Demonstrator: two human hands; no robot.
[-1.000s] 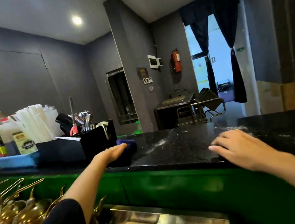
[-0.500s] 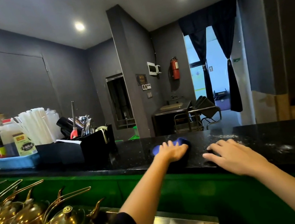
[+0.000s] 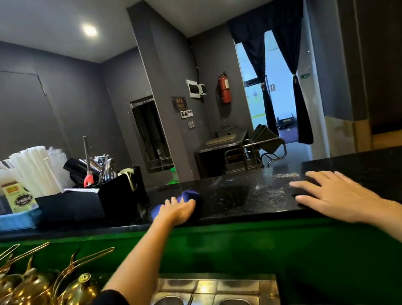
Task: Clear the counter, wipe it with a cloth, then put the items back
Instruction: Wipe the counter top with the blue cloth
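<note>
Head view: pressing the blue cloth (image 3: 191, 195) flat under the left hand (image 3: 177, 210), fingers (image 3: 168, 202) straight and spread rather than curled, close to the front edge of the black worktop (image 3: 383, 169), just right of the black caddy (image 3: 119, 192). Bracing with the right hand (image 3: 335, 196) palm down, fingers straight, gripping nothing, well apart to the right. Judging by the pale smears (image 3: 275, 188) between the hands, wiping only partly done. Best to sweep in overlapping strokes toward those smears, lift the right hand clear to reach beneath it, hold pressure even, and stop short of the caddy and blue tray (image 3: 6, 222) to avoid nudging them.
</note>
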